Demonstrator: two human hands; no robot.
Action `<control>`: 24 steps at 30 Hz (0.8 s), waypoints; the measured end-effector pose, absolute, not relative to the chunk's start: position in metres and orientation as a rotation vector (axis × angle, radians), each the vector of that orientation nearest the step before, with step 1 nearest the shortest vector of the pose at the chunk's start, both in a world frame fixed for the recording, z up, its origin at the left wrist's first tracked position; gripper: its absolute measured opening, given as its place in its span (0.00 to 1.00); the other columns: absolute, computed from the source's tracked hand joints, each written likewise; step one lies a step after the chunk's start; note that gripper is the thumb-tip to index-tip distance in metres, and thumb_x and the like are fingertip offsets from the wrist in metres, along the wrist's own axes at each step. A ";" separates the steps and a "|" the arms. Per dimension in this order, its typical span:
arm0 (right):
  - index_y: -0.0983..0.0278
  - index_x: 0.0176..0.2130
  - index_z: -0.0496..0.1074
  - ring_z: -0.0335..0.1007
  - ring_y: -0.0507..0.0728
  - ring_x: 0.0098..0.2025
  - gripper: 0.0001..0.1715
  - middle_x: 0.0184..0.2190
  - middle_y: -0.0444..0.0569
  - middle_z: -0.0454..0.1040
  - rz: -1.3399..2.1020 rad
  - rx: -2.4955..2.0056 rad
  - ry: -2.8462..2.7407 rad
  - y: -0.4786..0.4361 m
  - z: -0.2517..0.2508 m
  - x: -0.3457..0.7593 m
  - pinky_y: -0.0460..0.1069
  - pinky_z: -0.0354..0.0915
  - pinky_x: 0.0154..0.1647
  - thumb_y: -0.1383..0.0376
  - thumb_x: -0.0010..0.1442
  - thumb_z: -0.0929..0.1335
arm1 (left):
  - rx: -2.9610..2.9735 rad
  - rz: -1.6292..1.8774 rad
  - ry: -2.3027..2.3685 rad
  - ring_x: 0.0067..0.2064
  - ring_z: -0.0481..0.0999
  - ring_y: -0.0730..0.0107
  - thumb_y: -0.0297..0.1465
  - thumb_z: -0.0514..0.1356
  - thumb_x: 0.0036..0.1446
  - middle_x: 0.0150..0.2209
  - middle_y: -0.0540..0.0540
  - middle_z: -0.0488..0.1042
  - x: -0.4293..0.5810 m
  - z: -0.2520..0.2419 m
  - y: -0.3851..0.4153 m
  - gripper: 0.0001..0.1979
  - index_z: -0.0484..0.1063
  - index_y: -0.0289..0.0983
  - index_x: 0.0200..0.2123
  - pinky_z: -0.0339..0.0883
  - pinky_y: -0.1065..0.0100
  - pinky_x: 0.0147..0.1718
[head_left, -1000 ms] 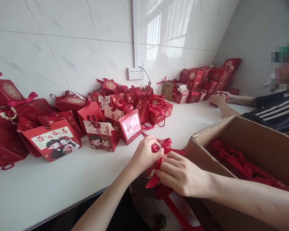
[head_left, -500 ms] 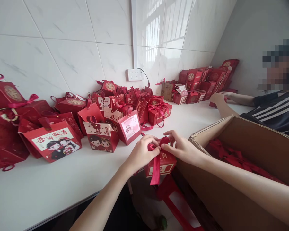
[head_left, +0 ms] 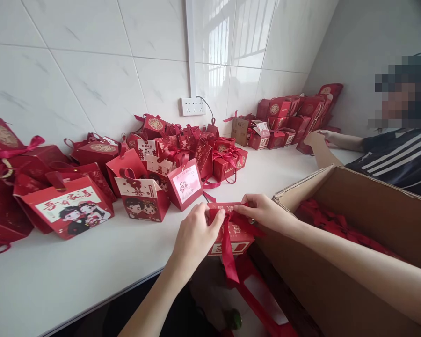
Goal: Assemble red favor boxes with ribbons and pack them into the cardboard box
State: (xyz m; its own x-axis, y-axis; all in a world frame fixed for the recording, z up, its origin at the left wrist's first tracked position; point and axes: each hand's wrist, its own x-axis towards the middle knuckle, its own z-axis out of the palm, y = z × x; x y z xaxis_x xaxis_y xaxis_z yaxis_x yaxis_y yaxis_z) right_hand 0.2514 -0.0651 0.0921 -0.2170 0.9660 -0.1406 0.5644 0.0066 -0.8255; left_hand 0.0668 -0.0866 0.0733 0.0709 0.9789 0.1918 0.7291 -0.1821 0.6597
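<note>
I watch from far away through the head camera, and I take the small red box (head_left: 243,233) as the centre of my clock. It is at the near side of the white table (head_left: 136,255), below both hands, its top turned partly to me. The left hand (head_left: 196,231) has its thumb closed down on the left side of the bow in the red ribbon (head_left: 228,252); the right hand (head_left: 261,210) pinches the other side between thumb and finger, with the rest of it loosely curled. Because both grips are on the ribbon, I think the main danger is an uneven pull: one loop could become longer, or the knot could slip loose. I cannot tell whether the hidden fingers support the box; if they do not, a strong pull may tilt it, and toward six o'clock, past the table edge, it could drop to the floor. At four o'clock is the big cardboard carton (head_left: 287,255), near the right forearm, so a wide elbow movement may knock its rim. At ten o'clock the box with the pink picture (head_left: 185,187) stands near, and a quick left swing could push it over.
</note>
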 end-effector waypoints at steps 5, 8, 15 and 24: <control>0.65 0.25 0.63 0.58 0.47 0.22 0.17 0.18 0.39 0.64 1.153 -1.538 -1.784 -0.065 0.091 0.252 0.44 0.53 0.22 0.55 0.54 0.65 | 1.762 1.041 1.530 0.23 0.61 0.73 0.38 0.50 0.56 0.20 0.54 0.57 0.068 0.061 -0.085 0.14 0.54 0.39 0.22 0.55 0.72 0.23; 0.64 0.24 0.61 0.56 0.47 0.21 0.18 0.18 0.38 0.62 1.218 -1.507 -1.747 -0.066 0.091 0.251 0.43 0.51 0.21 0.54 0.53 0.66 | 1.603 1.167 1.450 0.23 0.59 0.74 0.38 0.50 0.57 0.20 0.54 0.56 0.068 0.055 -0.086 0.15 0.53 0.39 0.21 0.56 0.74 0.23; 0.64 0.22 0.59 0.58 0.48 0.23 0.21 0.19 0.38 0.64 1.251 -1.464 -1.679 -0.064 0.086 0.253 0.44 0.52 0.24 0.52 0.48 0.69 | 1.456 1.250 1.433 0.24 0.58 0.74 0.40 0.48 0.58 0.21 0.54 0.56 0.070 0.047 -0.090 0.15 0.52 0.40 0.23 0.57 0.74 0.23; 0.63 0.22 0.56 0.54 0.47 0.21 0.21 0.17 0.37 0.59 1.257 -1.516 -1.663 -0.058 0.083 0.255 0.44 0.51 0.23 0.53 0.49 0.67 | 1.633 1.258 1.490 0.27 0.61 0.73 0.37 0.47 0.59 0.24 0.53 0.58 0.067 0.044 -0.087 0.13 0.52 0.40 0.24 0.59 0.72 0.28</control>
State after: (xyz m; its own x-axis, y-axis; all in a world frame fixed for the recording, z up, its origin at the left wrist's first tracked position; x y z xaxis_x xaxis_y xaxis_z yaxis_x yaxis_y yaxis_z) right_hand 0.2553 -0.0584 0.0831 -0.2071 0.9609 -0.1840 0.4394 -0.0767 -0.8950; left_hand 0.0673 -0.0873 0.0437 -0.0736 0.9655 0.2498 0.4081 -0.1994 0.8909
